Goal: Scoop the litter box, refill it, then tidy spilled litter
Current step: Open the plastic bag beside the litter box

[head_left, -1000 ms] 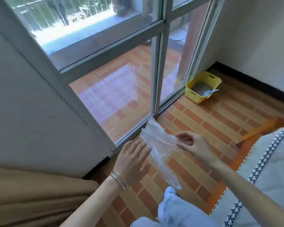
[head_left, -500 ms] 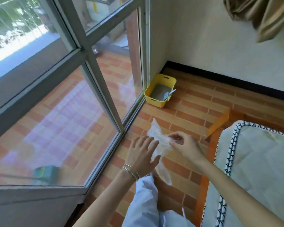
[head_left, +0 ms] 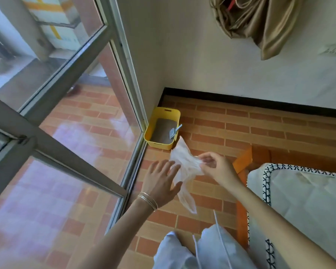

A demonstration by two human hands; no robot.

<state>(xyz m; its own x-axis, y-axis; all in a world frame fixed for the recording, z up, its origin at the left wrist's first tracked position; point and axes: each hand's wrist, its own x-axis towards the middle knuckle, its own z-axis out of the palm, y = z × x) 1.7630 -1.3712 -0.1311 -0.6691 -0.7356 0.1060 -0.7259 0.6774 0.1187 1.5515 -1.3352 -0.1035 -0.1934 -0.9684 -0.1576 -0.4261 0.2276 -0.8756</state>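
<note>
bag now overlaps box | right hand pinches; left hand maybe touching

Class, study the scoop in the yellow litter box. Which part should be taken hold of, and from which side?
Grip the scoop by its blue handle, coming from above on the box's right side. The slotted head lies on the litter, while the handle leans up over the right rim of the litter box. The left hand grips nothing; the right hand pinches the plastic bag.
</note>
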